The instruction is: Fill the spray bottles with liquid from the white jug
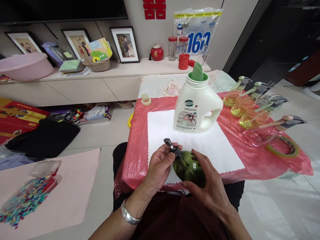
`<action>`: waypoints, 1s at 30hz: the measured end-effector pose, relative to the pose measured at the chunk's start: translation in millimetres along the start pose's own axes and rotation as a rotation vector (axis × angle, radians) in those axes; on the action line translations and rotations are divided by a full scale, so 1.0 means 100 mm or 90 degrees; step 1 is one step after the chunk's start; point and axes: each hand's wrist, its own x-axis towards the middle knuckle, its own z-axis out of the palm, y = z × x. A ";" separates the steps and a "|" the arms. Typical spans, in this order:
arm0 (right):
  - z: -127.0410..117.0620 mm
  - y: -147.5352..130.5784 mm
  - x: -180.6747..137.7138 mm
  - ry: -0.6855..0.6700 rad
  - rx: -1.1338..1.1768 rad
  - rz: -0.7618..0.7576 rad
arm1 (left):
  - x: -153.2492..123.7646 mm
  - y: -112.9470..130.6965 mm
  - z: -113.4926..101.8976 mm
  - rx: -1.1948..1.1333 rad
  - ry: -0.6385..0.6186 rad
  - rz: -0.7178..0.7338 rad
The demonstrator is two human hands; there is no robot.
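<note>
A dark green, see-through pump bottle (188, 166) lies tilted between my hands near the table's front edge. Its black pump head (172, 146) points up and left. My left hand (161, 163) has its thumb and fingers closed around the pump at the bottle's neck. Around the body of the bottle, my right hand (208, 180) grips from the right, fingers on top and thumb below. Just beyond stands a large white detergent jug (193, 103) with a green spout (197, 71) and no cap on. A pale cap (146, 99) sits at the table's left.
Several spray bottles (250, 103) with yellow liquid stand at the right, near a tape roll (282, 146). A white cloth (160, 123) lies over red plastic sheeting (132, 150). Behind is a cabinet (125, 71) with frames and jars. Beads (27, 196) lie on a pink surface, lower left.
</note>
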 end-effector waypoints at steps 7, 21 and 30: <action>0.03 -0.02 0.00 0.001 0.025 -0.003 | 0.03 -0.06 -0.04 -0.025 0.058 -0.002; 0.05 -0.03 -0.01 0.007 0.057 -0.006 | 0.02 -0.05 -0.02 -0.015 0.051 0.015; 0.06 -0.01 -0.01 0.012 0.078 0.013 | -0.01 0.02 -0.03 0.014 0.008 0.012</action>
